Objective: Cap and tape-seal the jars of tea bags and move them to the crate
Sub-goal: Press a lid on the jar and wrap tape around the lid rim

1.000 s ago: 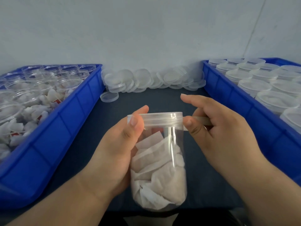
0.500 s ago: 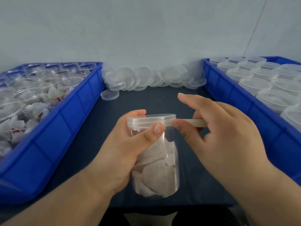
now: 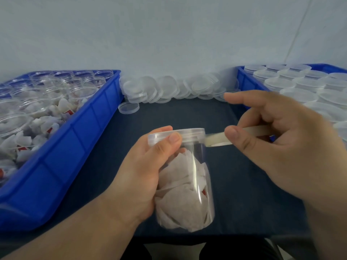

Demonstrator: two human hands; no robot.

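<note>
A clear plastic jar [image 3: 189, 186] full of white tea bags is held above the dark table, capped with a clear lid [image 3: 193, 133]. My left hand [image 3: 146, 166] grips the jar from the left, its thumb pressing on the lid's rim. To the jar's right, my right hand [image 3: 281, 145] holds a roll of clear tape, mostly hidden in the palm. A strip of tape [image 3: 216, 140] stretches from my thumb to the lid's right edge.
A blue crate [image 3: 78, 139] on the left holds several open jars of tea bags. A blue crate [image 3: 244, 79] on the right holds several capped jars. Loose clear lids [image 3: 169, 89] lie piled along the wall, one [image 3: 129, 107] apart on the dark table [image 3: 187, 113].
My right hand has pulled away to the right, drawing a longer strip of tape from the lid. The left hand keeps its grip, with the thumb staying on the lid's rim.
</note>
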